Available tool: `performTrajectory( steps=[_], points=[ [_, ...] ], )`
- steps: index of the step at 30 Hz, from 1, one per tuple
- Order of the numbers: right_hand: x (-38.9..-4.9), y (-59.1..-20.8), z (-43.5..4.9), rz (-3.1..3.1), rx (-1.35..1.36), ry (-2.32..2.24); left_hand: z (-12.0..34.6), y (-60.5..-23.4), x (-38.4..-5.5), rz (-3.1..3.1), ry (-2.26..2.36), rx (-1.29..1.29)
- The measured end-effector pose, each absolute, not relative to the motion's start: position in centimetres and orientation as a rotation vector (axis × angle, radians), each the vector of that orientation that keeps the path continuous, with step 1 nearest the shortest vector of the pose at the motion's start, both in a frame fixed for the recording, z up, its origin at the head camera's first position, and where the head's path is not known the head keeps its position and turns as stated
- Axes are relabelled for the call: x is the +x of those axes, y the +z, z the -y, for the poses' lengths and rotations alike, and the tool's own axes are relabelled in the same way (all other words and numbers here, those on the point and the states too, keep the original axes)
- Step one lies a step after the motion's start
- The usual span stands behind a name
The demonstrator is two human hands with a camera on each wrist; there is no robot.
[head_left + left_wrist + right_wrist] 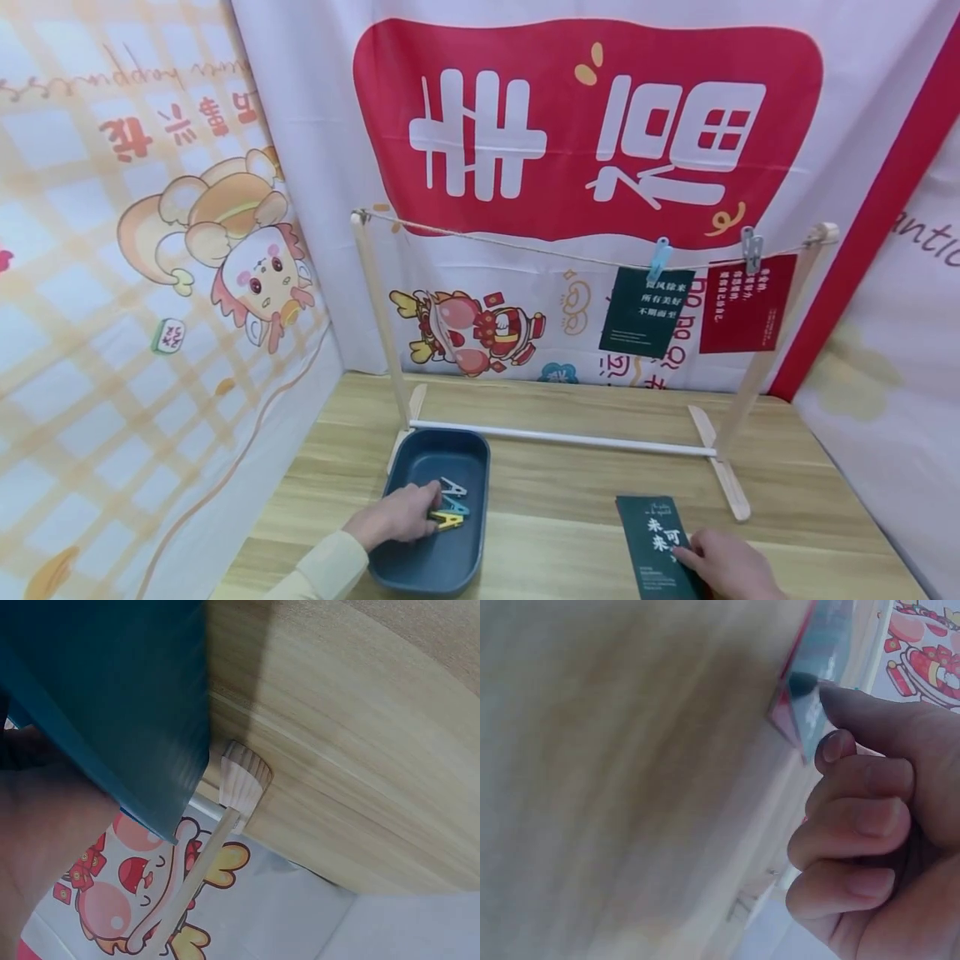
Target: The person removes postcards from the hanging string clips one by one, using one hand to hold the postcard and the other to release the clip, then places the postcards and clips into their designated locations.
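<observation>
Inside the dark blue tray [483,533], my left hand [401,512] reaches down, its fingertips at the near end of a yellow clothespin [448,522]. A blue clothespin [454,504] and a grey one [453,487] lie beside it. The tray wall hides the fingertips in the left wrist view, so their hold is unclear. My right hand [723,567] is at the right edge of a green card [651,533] with white writing. Its thumb [847,701] rests on the card face and the other fingers are curled. Red edges show beneath the green card in the right wrist view.
Behind stands a wooden frame with a string [495,244] across its top and a white bar [562,438] low down. A light blue clothespin [660,257] holds a green card [648,321], and a grey clothespin [751,250] a red card [746,308]. Printed cloth hangs behind.
</observation>
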State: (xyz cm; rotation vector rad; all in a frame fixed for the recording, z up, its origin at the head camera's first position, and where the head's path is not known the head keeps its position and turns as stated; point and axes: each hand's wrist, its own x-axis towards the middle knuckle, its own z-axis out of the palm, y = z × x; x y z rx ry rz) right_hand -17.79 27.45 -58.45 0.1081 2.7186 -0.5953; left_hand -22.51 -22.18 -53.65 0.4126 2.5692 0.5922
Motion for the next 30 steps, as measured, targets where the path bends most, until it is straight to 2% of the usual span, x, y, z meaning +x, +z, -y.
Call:
performTrajectory(
  steps=[7, 13, 23, 30],
  points=[
    [-18.0, -57.5, -26.8, -2.741, 0.074, -0.504, 22.0, -53.5, -22.7, -2.617, 0.602, 0.459],
    [-18.3, -56.5, -27.4, -2.829, 0.128, -0.657, 21.6, -52.1, -23.7, -2.719, 0.559, 0.608],
    [-19.4, -53.3, -28.0, -2.976, 0.038, -0.908, 20.9, -48.4, -25.4, -2.801, 0.786, 0.666],
    [-20.4, -51.7, -27.7, -3.093, -0.138, -0.850, 19.5, -43.1, -26.9, -2.843, 0.882, 0.765]
  ],
)
